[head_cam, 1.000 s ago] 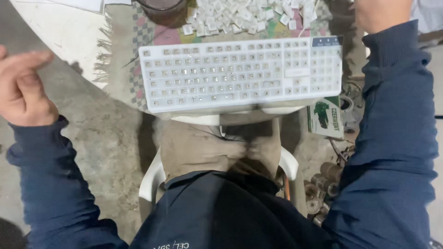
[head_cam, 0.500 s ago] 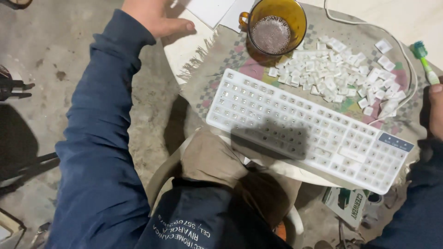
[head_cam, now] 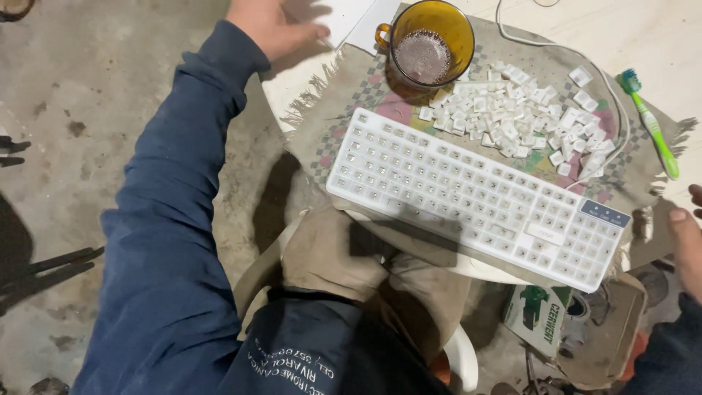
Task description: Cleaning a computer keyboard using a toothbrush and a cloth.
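The white plastic keyboard (head_cam: 479, 197) lies stripped, its loose white keycaps (head_cam: 523, 121) heaped behind it; none is refitted. Left hand (head_cam: 274, 25) rests beyond the keyboard's left end, fingers apart on white paper (head_cam: 344, 18). Right hand (head_cam: 687, 245) waits empty beside the right end, fingers loose.

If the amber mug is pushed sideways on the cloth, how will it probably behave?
The mug looks like glass, so it is probably stiff, fairly heavy and breakable. It holds foamy brown liquid, so a quick push might spill it. It stands on the fringed cloth, which may drag or wrinkle, so it could tip toward the loose keycaps.
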